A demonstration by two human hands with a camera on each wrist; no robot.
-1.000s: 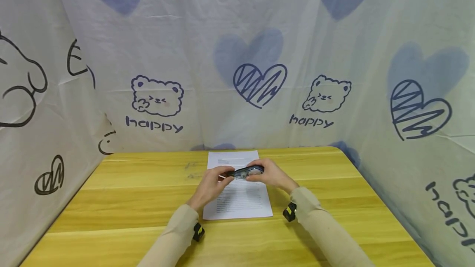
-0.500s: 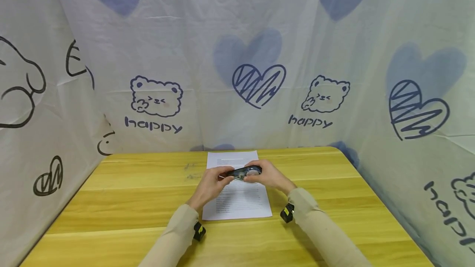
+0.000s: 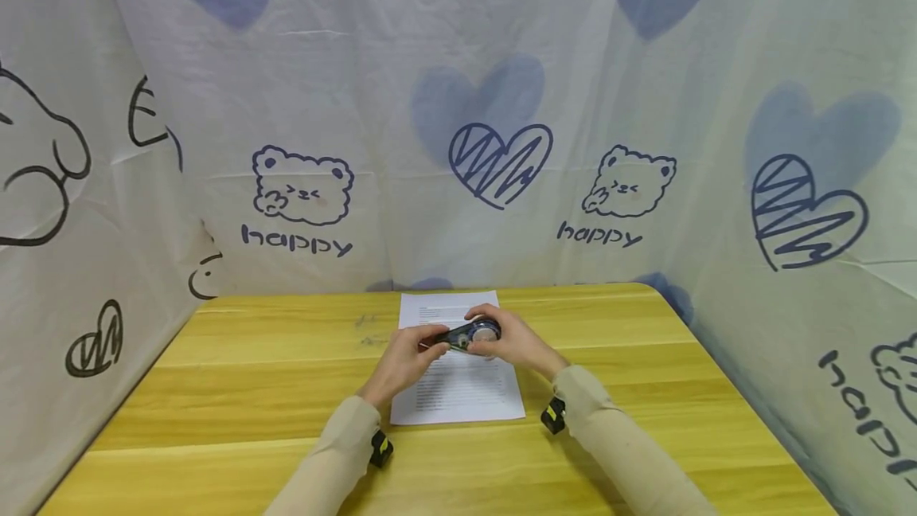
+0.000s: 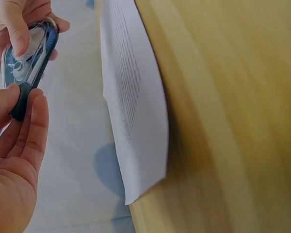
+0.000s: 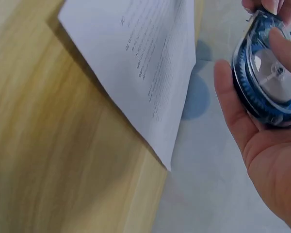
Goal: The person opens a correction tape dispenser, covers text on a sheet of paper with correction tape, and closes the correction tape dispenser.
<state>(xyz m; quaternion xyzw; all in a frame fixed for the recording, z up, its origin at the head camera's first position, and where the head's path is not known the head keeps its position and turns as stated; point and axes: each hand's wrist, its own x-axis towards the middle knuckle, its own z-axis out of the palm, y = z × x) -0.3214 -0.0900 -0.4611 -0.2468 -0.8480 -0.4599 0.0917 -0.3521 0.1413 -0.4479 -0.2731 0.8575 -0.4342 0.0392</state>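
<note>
Both hands hold a correction tape [image 3: 469, 335] above a printed sheet of paper [image 3: 466, 392]. Its body is clear and dark blue, with a white spool and gear teeth visible inside, as the right wrist view shows at the tape dispenser's wide end. My left hand [image 3: 403, 358] pinches the narrow dark tip, which looks like a cap [image 4: 22, 103], between thumb and fingers. Around the wide rounded end, my right hand [image 3: 519, 341] grips with the thumb on the spool side. The very tip is hidden by the left fingers.
The paper lies flat on a yellow wood-grain table [image 3: 251, 388], near its far edge. A white cloth curtain [image 3: 401, 205] with hearts and bears stands behind the table and along both sides.
My right hand has shifted slightly left, and the correction tape has turned so that its face shows more. The left hand keeps its pinch on the tip, nearly in place.
</note>
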